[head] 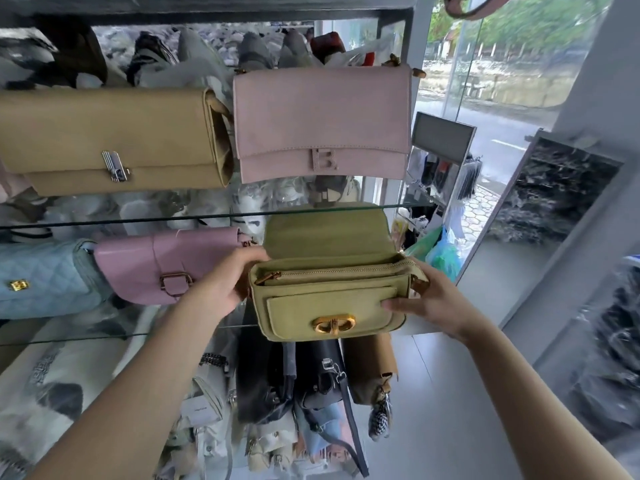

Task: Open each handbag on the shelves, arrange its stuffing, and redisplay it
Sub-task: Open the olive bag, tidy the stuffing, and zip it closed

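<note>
— So, from the head view: which step?
— Opening. The olive handbag is held before the glass shelf, flap up; the left hand grasps its left end, the right hand its right.
— Next?
— Probably unzipping to reach the stuffing.

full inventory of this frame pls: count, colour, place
olive handbag: 1, yellow-green with a gold clasp, flap up, held in front of the shelves
tan handbag: 1, tan, upper shelf, left
suede handbag: 1, pale pink, upper shelf, right
glossy handbag: 1, pink, middle shelf, left of the held bag
quilted handbag: 1, light blue, middle shelf, far left
glass shelves: 2 edges visible, clear
lower bags: several, mostly black, one brown, below the held bag; count unclear
left hand: 1, grips the olive handbag's left end
right hand: 1, grips its right end, thumb on the front
</note>
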